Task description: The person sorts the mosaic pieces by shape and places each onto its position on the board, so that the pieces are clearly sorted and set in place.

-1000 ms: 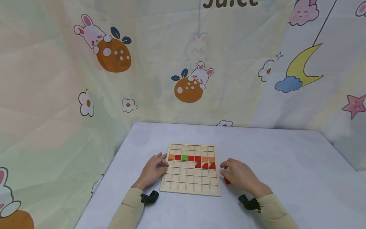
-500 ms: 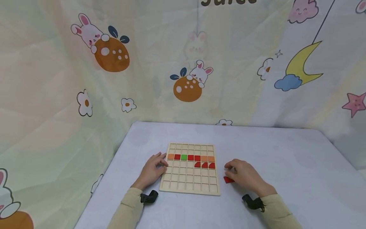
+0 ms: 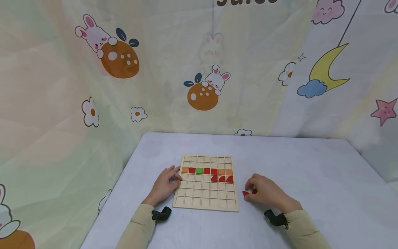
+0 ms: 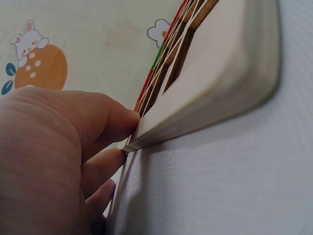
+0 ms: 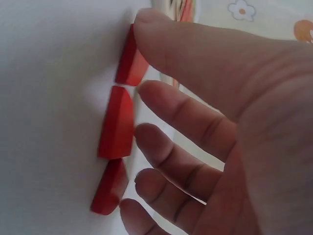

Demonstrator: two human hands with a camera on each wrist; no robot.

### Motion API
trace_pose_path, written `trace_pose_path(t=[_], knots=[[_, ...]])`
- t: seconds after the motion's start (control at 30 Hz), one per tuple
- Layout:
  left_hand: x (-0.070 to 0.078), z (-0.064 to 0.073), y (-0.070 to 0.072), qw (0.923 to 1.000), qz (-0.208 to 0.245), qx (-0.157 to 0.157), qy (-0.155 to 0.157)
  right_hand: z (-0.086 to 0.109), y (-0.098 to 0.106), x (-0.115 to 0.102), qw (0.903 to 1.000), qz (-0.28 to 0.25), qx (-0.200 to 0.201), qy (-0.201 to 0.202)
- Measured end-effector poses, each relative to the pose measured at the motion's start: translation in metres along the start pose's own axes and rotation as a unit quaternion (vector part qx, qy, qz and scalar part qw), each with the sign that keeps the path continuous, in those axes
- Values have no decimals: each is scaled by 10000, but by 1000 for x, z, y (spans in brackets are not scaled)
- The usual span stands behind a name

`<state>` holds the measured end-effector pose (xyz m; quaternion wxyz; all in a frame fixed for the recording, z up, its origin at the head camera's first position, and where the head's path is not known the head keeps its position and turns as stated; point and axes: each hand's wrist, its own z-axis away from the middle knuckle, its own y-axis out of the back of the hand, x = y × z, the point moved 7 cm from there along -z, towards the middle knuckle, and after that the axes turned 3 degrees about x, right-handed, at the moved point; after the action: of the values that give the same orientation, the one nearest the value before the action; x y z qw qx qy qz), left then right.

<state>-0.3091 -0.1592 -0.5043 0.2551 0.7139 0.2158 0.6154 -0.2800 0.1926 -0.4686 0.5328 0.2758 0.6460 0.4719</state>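
Observation:
A pale wooden grid board (image 3: 205, 199) lies flat on the table. Colored squares, orange (image 3: 185, 169), red (image 3: 192, 170) and green (image 3: 199, 170), fill one row; below its right end sit red quarter-round blocks (image 3: 214, 178). My left hand (image 3: 162, 185) is at the board's left edge, thumb and fingertips touching its side in the left wrist view. To the right of the board, my right hand (image 3: 264, 191) is over loose red blocks. In the right wrist view, its thumb and index finger pinch the first red block (image 5: 128, 58); a second (image 5: 116, 125) and third (image 5: 110, 188) lie in line beside the other fingertips.
White cloth covers the table (image 3: 317, 180). A patterned backdrop (image 3: 168, 69) with rabbits and oranges hangs behind it and along the left side. Black wrist cameras (image 3: 161, 214) sit at both sleeve cuffs.
My right hand has moved away from the board toward the right and lowered its thumb and index finger onto the red blocks. The left hand stays at the board's edge.

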Motion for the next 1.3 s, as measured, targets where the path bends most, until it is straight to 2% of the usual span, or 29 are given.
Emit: trace_pose_path(t=[0.27, 0.6, 0.73, 0.93, 1.2, 1.3], knots=[[0, 0, 0, 10000, 51, 14, -75, 0, -2, -1, 9998, 162, 44, -106], [1, -1, 1, 9999, 74, 57, -55, 1, 1, -7, 9999, 49, 40, 143], [1, 1, 1, 9998, 95, 137, -80, 2, 0, -7, 9999, -43, 31, 117], [-1, 8, -5, 9999, 89, 38, -103, 7, -7, -2, 9997, -253, -28, 30], [5, 7, 1, 9989, 27, 244, -394, 3, 0, -5, 9987, -294, 281, 314], [6, 5, 3, 9991, 28, 228, -346, 1, 3, -6, 9985, -239, 380, 324]])
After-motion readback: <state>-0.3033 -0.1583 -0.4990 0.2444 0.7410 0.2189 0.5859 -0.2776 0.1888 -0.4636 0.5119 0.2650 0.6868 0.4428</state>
